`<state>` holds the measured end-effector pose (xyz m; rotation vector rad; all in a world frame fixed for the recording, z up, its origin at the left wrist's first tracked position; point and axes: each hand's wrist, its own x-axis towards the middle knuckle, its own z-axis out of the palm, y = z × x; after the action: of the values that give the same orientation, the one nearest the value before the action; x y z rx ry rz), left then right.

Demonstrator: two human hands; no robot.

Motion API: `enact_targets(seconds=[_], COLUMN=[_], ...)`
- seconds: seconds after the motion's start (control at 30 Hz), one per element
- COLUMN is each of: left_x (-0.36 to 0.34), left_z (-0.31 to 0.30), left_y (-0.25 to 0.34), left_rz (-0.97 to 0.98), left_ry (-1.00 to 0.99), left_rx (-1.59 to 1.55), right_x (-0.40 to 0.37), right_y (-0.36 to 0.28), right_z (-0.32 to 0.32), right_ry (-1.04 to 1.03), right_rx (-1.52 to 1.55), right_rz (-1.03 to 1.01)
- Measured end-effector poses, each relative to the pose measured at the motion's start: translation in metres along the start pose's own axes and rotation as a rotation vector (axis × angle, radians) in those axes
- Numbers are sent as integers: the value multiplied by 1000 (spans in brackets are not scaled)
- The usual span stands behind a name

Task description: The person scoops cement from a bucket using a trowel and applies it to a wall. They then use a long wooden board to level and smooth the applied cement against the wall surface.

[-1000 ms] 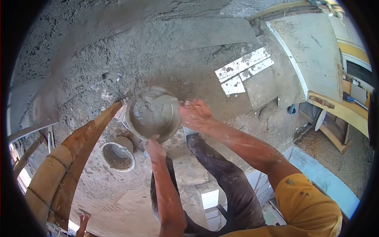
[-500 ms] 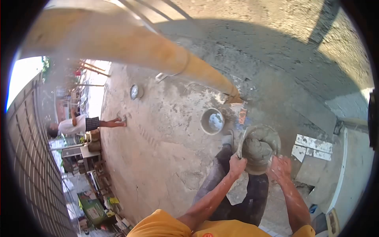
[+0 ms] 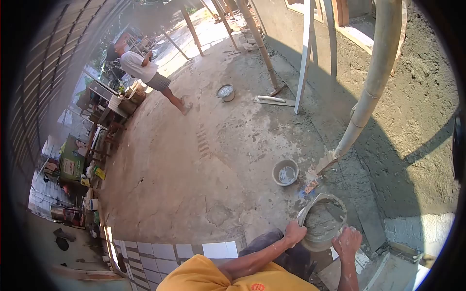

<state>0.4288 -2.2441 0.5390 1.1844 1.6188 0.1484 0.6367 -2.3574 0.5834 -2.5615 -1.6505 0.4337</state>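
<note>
A round bucket (image 3: 318, 244) with wet grey mortar (image 3: 324, 219) in it is between my two hands, in front of my legs. My left hand (image 3: 295, 233) is closed on its left rim, and my right hand (image 3: 347, 241) is closed at the right rim. The mortar-smeared rim tilts up on the far side. Beyond it, a second bucket (image 3: 285, 173) stands on the floor with pale liquid in the bottom. A reddish brick piece (image 3: 311, 186) lies between the two buckets. The underside of the held bucket is hidden.
A bamboo pole (image 3: 361, 109) stands on the floor beside the rough plastered wall (image 3: 427, 63). Farther off are another bucket (image 3: 225, 92), a float-like tool (image 3: 272, 99) and a standing person (image 3: 145, 68). White tiles (image 3: 165, 251) lie near my left side; household items line the left edge.
My view has rotated and swung, bringing more of the yard and wall into sight. Both hands still hold the mortar bucket, which sits lower and farther right in view.
</note>
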Motion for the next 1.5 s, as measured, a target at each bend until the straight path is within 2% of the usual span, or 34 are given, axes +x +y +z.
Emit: enact_targets(seconds=[0.03,0.07,0.17,0.2,0.3,0.33,0.4,0.43,0.47,0.53,0.63,0.73,0.83,1.03,1.07,1.13,1.17,1.23,1.27,1.37,1.5], left_x=[-7,-19,-25,-34,-53,-55,-72,-65,-45,-67,-80,-90,-100,-113,-114,-73,-67,-117,-125,-131,-134], left_z=[-4,-12,-33,-39,-58,-59,-81,-77,-70,-75,-80,-87,-88,-70,-66,-36,-20,-32,-27,12,67], left_y=[0,-4,-21,-29,-45,-58,-58,-81,-117,-115,-127,-133,-141,-157,-156,-178,-191,-135,-121,-100,-82], left_rz=[-17,-43,-44,-67,-79,-79,-154,-117,-86,-196,-240,-266,-285,-308,-302,-281,-277,-246,-248,-224,-206], left_ry=[5,10,74,87,147,188,130,163,167,251,229,212,203,201,203,181,175,179,186,234,310], left_rx=[-19,-38,-56,-66,-83,-88,-115,-186,-200,-105,-128,-140,-157,-204,-225,-295,-333,-196,-201,-196,-203], right_x=[-1,-8,-26,-31,-55,-60,-83,-94,-101,-131,-167,-178,-191,-220,-215,-200,-197,-186,-188,-190,-195], right_y=[0,-10,-43,-56,-71,-75,-96,-105,-100,-103,-122,-87,-71,-47,-61,-85,-78,-59,-58,-17,47], right_z=[12,14,-30,-47,-32,-22,-32,-40,-21,-1,-38,62,85,67,29,-36,-33,-18,-41,-45,-82], right_ry=[-46,-146,-251,-256,-149,-284,-310,-283,-304,-201,-222,-181,-225,-57,-104,-217,-201,-162,-196,-85,-219], right_rx=[-43,49,28,59,5,-57,13,47,39,221,486,224,168,661,593,438,411,362,376,319,394], right_rz=[39,-58,-143,-30,-51,-108,-190,-170,-108,-1,-4,-145,-181,-148,-85,31,43,71,68,16,119])
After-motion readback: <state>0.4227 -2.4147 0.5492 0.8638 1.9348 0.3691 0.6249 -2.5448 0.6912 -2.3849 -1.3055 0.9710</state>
